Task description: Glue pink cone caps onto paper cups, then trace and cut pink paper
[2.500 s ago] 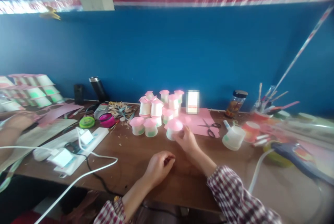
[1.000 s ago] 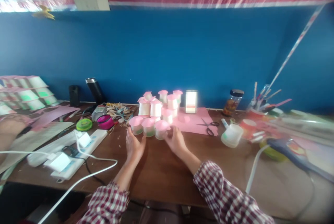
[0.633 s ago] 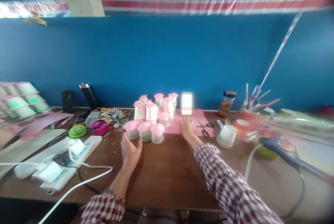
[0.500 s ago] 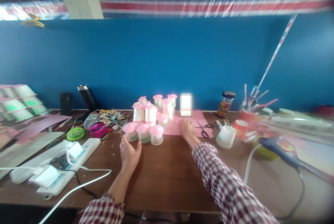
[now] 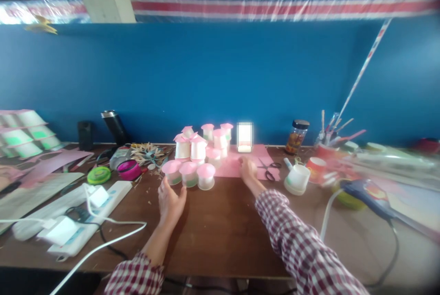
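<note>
At the middle of the table stands a cluster of small white paper cups [image 5: 198, 150] with pink paper pieces on top; some are stacked. My left hand [image 5: 173, 205] is at the near side of the front cups [image 5: 189, 175], thumb and fingers apart, fingertips close against the left one. Whether they touch it I cannot tell. My right hand [image 5: 249, 172] is over a pink paper sheet [image 5: 227, 169], fingers curled and slightly blurred; what they may hold is hidden. Scissors [image 5: 270, 169] lie on the sheet beside it. A blurred-out white object [image 5: 244, 136] stands behind.
White power strips [image 5: 89, 219] with plugs and cables lie at left, near a green tape measure [image 5: 99, 175] and a magenta round container [image 5: 129, 170]. At right are a white cup [image 5: 297, 179], a dark-lidded jar [image 5: 297, 136] and a corded glue gun [image 5: 367, 196].
My right hand has shifted slightly right over the pink sheet, and its fingers look more curled. My left hand has stayed by the front cups.
</note>
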